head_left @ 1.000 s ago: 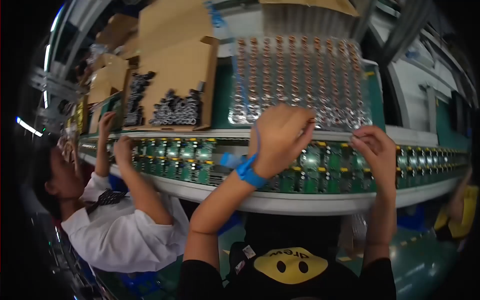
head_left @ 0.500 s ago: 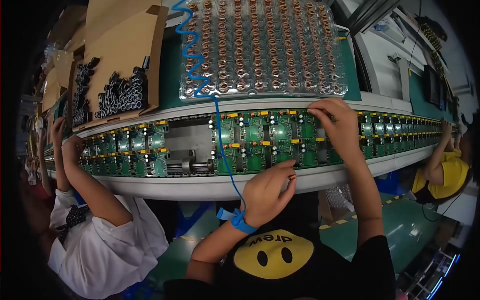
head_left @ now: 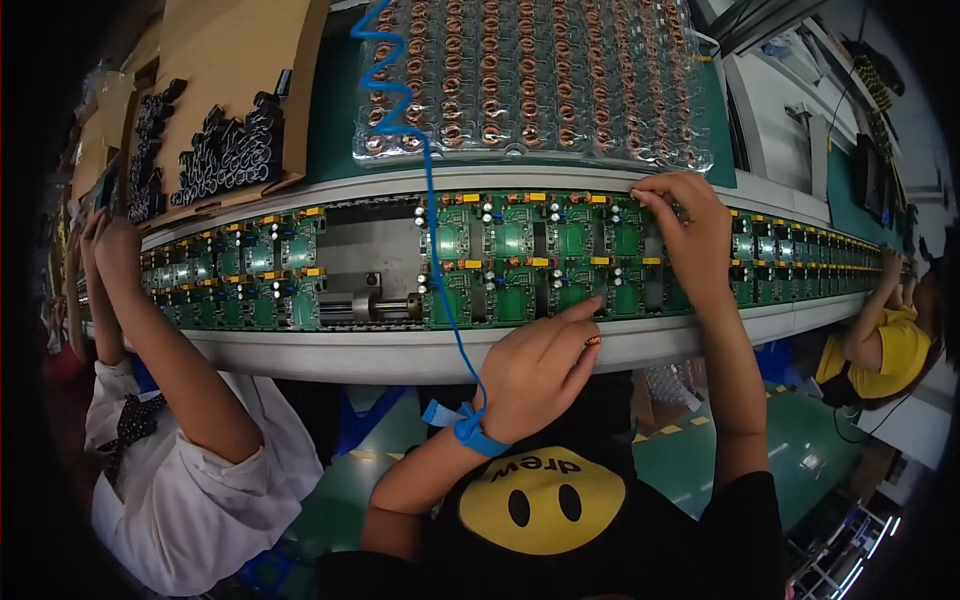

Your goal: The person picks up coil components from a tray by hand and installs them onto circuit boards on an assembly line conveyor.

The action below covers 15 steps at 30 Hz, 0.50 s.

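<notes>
My left hand [head_left: 540, 372], with a blue wrist strap [head_left: 470, 430] round its wrist, is over the near rail of the conveyor. Its thumb and fingers close on a small copper coil [head_left: 593, 341], while the index finger points out over a green circuit board [head_left: 574, 290]. My right hand [head_left: 690, 230] reaches across the boards. Its thumb and forefinger pinch together at the top edge of another circuit board [head_left: 627, 238]; what is between the fingertips is hidden. Yellow block parts and small cylinders stand on the boards.
A clear plastic tray [head_left: 515, 152] of copper coils lies beyond the conveyor [head_left: 300, 352]. A blue coiled cord [head_left: 432, 190] hangs across the boards. Back left is a cardboard box [head_left: 290, 150] with black parts. A co-worker in white [head_left: 200, 470] works at left, another in yellow [head_left: 870, 345] at right.
The conveyor, boards and tray appear slightly higher in view. My right hand stays pinched at the board's top edge, and my left hand keeps the coil, both shifted slightly right.
</notes>
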Motion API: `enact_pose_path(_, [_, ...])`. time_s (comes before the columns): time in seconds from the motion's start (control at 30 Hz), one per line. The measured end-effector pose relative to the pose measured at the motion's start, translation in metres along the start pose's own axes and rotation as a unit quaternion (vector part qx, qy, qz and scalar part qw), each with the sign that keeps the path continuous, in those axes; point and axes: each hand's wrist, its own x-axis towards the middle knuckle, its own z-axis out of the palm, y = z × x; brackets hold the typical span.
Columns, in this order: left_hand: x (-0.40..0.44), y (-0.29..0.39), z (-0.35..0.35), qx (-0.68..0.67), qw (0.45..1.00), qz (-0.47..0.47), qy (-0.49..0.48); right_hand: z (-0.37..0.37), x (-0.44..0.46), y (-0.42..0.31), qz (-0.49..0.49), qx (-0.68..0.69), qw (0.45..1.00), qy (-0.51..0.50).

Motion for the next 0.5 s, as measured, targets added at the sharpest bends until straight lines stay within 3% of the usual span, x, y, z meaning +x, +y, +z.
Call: enact_pose_path(0.5, [-0.0002, 0.0010, -0.0014, 0.013, 1.000, 0.006, -0.014, 0.0018, 0.0009, 0.0020, -0.006, -0.013, 1.000, 0.005])
